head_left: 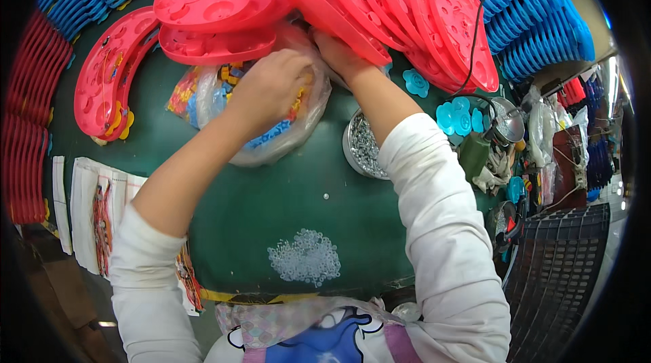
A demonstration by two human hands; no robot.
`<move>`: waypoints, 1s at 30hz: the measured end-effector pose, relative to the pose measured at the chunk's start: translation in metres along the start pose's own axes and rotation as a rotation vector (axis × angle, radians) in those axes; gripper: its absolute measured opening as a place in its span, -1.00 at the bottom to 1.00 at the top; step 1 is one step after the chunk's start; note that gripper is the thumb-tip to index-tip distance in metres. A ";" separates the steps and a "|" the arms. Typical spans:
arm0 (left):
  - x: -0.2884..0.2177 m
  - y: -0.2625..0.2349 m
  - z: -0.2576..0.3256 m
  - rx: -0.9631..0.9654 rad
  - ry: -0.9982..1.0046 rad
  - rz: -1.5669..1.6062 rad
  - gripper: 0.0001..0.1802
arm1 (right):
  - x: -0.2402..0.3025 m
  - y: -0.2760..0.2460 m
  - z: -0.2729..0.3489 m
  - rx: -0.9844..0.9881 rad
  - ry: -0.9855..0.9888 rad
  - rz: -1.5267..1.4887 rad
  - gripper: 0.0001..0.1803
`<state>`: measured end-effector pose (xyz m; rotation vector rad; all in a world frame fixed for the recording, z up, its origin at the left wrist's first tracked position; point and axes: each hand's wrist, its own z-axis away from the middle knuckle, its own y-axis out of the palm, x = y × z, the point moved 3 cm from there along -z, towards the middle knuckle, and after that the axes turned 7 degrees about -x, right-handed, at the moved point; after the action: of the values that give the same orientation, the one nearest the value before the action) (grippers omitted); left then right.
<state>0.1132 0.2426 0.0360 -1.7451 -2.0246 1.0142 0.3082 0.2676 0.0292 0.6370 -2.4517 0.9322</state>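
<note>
White, creased left sleeve (150,288) at lower left and matching right sleeve (444,220) at lower right, both ending at the forearms; bottom centre, white garment (377,349) with black-outlined blue print (325,343) and mauve bands (401,344).

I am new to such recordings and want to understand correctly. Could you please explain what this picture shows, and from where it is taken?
There is no machine here, only a person's two bare hands. The one picture comes from a wide fisheye camera on the person's head, looking down, so straight edges bend. The left hand is over an open plastic bag of coloured pieces. The right hand is at a leaning red tray. The fingers are partly hidden, so I cannot tell what they hold. On the green table are also a round container of small silvery pieces and a heap of clear little rings.
</note>
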 end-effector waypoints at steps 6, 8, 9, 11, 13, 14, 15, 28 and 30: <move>0.027 0.064 -0.026 0.345 -0.103 -0.417 -0.31 | -0.063 0.022 -0.003 -0.057 0.023 0.001 -0.69; 0.024 0.068 -0.025 0.544 -0.161 -0.395 -0.35 | -0.063 0.018 0.005 -0.085 -0.019 0.058 -0.72; 0.022 0.064 -0.024 0.414 -0.234 -0.282 -0.39 | -0.058 0.014 0.009 -0.094 0.015 -0.022 -0.74; 0.024 0.048 -0.010 0.154 -0.405 -0.081 -0.42 | -0.036 0.018 0.022 0.022 -0.001 0.015 -0.75; 0.017 0.033 -0.010 -0.131 -0.350 0.026 -0.44 | -0.006 0.004 0.035 0.238 -0.100 0.312 -0.72; 0.013 0.024 -0.008 -0.271 -0.322 0.077 -0.44 | 0.013 -0.004 0.042 0.230 -0.137 0.123 -0.72; 0.013 0.018 -0.004 -0.193 -0.333 0.060 -0.47 | 0.033 -0.011 0.047 0.223 -0.177 -0.070 -0.72; -0.048 -0.134 0.153 1.010 -0.915 0.562 -0.43 | -0.005 0.069 -0.011 0.129 -0.287 0.392 -0.67; -0.065 -0.129 0.178 1.045 -0.804 0.459 -0.50 | -0.039 0.101 -0.020 -0.011 -0.326 0.532 -0.65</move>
<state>-0.0792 0.1211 0.0092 -1.2479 -0.8832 2.5946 0.2877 0.3593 -0.0286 0.1273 -2.9943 1.0712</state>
